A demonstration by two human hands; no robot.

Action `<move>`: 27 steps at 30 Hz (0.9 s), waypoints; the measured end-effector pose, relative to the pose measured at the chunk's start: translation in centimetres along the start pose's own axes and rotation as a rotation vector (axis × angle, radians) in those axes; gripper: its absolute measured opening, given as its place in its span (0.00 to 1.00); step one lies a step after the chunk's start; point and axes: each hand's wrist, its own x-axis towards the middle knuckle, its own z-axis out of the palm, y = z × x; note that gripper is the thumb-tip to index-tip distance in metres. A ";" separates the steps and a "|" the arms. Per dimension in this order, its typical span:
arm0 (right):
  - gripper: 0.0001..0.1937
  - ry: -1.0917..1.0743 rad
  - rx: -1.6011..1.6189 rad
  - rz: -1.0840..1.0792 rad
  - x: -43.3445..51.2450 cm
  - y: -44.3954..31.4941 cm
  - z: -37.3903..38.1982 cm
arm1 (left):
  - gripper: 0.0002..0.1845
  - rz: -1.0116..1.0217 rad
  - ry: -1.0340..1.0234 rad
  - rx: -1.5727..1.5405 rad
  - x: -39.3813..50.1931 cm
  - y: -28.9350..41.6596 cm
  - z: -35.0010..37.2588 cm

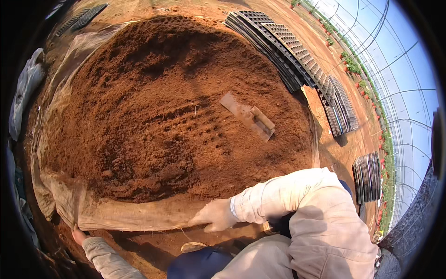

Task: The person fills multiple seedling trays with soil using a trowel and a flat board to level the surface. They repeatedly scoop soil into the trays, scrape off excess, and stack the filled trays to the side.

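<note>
A wide heap of reddish-brown soil-like growing medium (167, 104) lies on a pale woven plastic sheet (132, 214). At the sheet's left near corner, my left hand (79, 235) grips the edge, thumb on top. My right hand (215, 215) is on the same near edge, farther right, with its fingertips at the rim; part of its grip is hidden. A plastering trowel (263, 118) with a cylindrical handle and a dusty flat blade rests on the heap, up and to the right of my right hand.
Stacks of black seedling trays (278, 48) stand along the heap's right side, with another tray stack (366, 178) nearer. More trays (85, 17) lie at the far left. White plastic bags (26, 90) sit at the left rim. Red pots with plants (352, 66) line the greenhouse wall.
</note>
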 end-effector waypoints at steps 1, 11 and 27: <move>0.31 -0.073 -0.183 -0.023 -1.1 1.2 -2.4 | 0.25 -0.039 0.014 0.232 1.0 -2.2 -0.6; 0.44 1.255 -0.511 1.649 -38.1 20.7 -29.0 | 0.23 0.544 0.199 0.935 -4.4 -11.0 -11.3; 0.34 1.257 -0.545 1.181 -43.9 28.9 -29.9 | 0.21 0.590 -0.941 0.472 -30.4 7.1 18.5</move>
